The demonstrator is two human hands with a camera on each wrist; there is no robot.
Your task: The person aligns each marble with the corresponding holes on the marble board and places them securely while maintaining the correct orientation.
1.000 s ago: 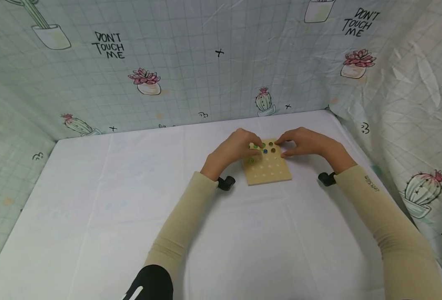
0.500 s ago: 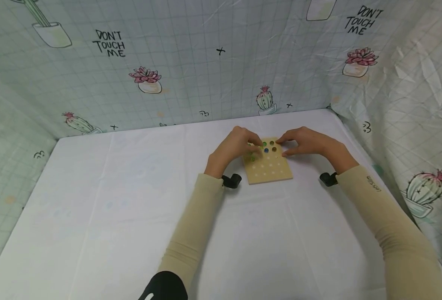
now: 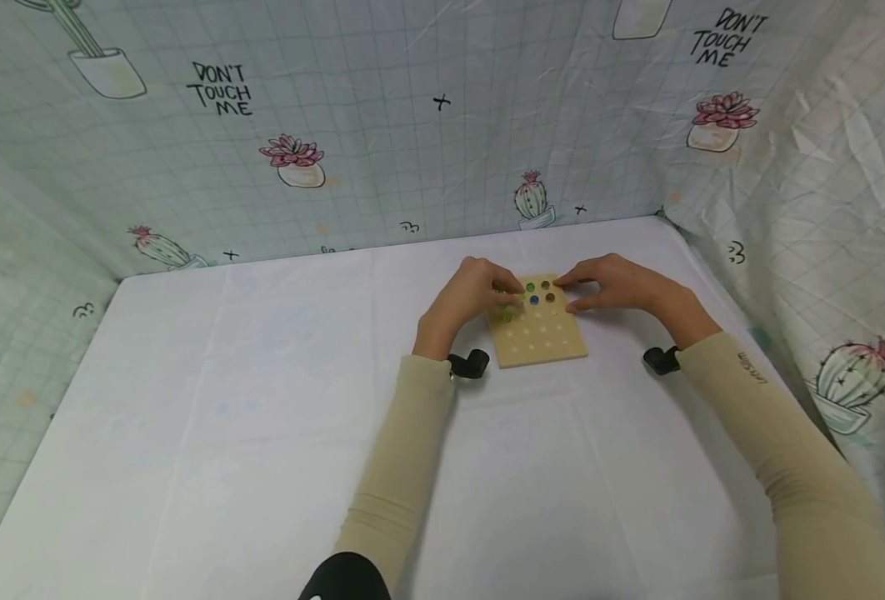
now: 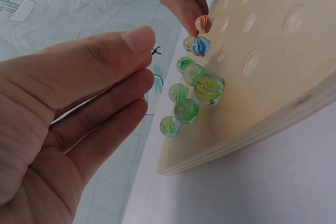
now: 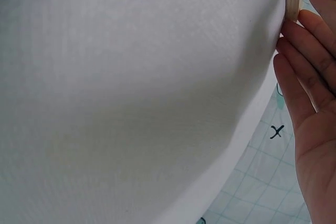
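Observation:
A square wooden board (image 3: 538, 337) with rows of shallow round dimples lies on the table. Several glass marbles sit along its far and left part: a yellow-green marble (image 4: 209, 88), a green marble (image 4: 186, 110), a blue marble (image 4: 200, 46) and an orange-striped marble (image 4: 203, 23) among them. Over the board's left side hovers my left hand (image 3: 467, 298), thumb and fingers extended close together, no marble visible between them. My right hand (image 3: 621, 285) rests its straight fingers (image 5: 307, 38) and thumb against the board's right edge. In the head view, the left fingers hide some marbles.
A white cloth (image 3: 262, 400) covers the table. Behind it hangs a grid-patterned curtain (image 3: 382, 125) with printed plants, and it continues along both sides. A dark wrist camera (image 3: 469, 364) sits below the left hand, another wrist camera (image 3: 662, 360) below the right.
My left forearm and wrist have shifted a little to the right, while the left fingers stay over the board's left part. The right hand and the marbles look nearly unchanged.

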